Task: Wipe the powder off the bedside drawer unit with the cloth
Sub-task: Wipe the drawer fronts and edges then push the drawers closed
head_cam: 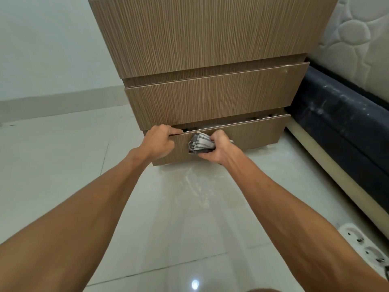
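At the far left a pale wall (42, 49) meets the glossy white tiled floor (63, 154) along a low skirting. Next comes the left hand (160, 142), its fingers hooked over the top edge of the bottom drawer (252, 133) near that drawer's left end, thumb side against the drawer front; it grips the edge and holds nothing else. The bedside drawer unit (210, 39) stands on the floor in the middle, wood-grained brown, with three stacked fronts; the lowest one sits out from the body, leaving a dark slot above its rim where something pale shows inside, too dim to name. Just right of the left hand, the right hand (219, 150) is closed around the cloth (200, 143), a bunched grey and white striped rag pressed against the front of the bottom drawer, close under its top edge. A whitish smear of powder (195, 182) lies on the floor directly before the unit. Further right a dark bed base (336, 114) runs beside the unit, carrying a quilted white mattress (357, 28). At the lower right edge a white power strip (364, 247) lies on the floor.
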{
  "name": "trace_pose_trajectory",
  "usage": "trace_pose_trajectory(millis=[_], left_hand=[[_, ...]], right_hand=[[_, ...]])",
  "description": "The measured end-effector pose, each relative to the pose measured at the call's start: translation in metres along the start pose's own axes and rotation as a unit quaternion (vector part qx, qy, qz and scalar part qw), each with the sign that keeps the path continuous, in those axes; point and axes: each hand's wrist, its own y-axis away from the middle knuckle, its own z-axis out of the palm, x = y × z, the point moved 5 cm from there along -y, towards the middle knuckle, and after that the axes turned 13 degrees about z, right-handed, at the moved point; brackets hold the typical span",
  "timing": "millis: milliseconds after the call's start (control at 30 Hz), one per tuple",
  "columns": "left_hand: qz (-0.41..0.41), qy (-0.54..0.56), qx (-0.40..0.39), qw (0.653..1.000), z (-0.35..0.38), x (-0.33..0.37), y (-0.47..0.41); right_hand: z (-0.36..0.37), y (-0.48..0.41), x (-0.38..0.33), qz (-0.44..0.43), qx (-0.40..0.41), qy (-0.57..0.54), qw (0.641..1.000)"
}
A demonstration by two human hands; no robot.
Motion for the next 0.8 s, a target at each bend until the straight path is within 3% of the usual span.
trace_pose_trajectory(millis=[200, 567, 800], left_hand=[[-0.01, 0.074, -0.069, 0.995, -0.013, 0.001, -0.007], [-0.009, 0.11, -0.08, 0.991, -0.01, -0.005, -0.009], [-0.001, 0.066, -0.046, 0.997, -0.008, -0.007, -0.01]], right_hand=[[0.049, 0.001, 0.049, 0.076, -0.053, -0.021, 0.995], [0.109, -0.012, 0.139, 0.151, -0.127, 0.007, 0.98], [0.064, -0.027, 0.089, 0.09, -0.092, -0.086, 0.988]])
